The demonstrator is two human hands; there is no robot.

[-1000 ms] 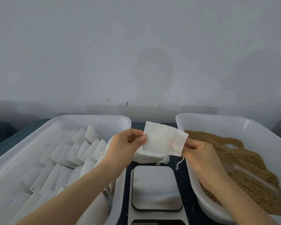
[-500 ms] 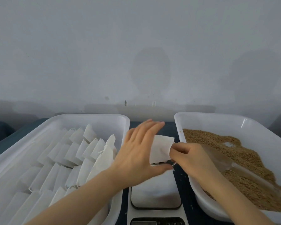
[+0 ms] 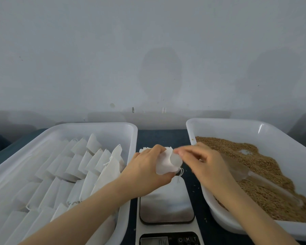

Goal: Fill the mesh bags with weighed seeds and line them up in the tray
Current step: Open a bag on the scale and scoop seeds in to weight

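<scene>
One mesh bag (image 3: 164, 164) between two hands (image 3: 147, 171) (image 3: 206, 165)

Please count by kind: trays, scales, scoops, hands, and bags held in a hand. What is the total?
Trays: 2 (bag tray, seed tray)
Scale: 1
Scoop: 1
Hands: 2 (left hand, right hand)
Held bag: 1
Total: 7

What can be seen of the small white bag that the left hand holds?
The bag is small and white, of thin, soft mesh cloth, and looks empty. The left hand grips it bunched up, in the air above the far end of the scale. A thin white drawstring hangs from its lower end. The blurred right hand meets its right side; how it holds is unclear.
</scene>
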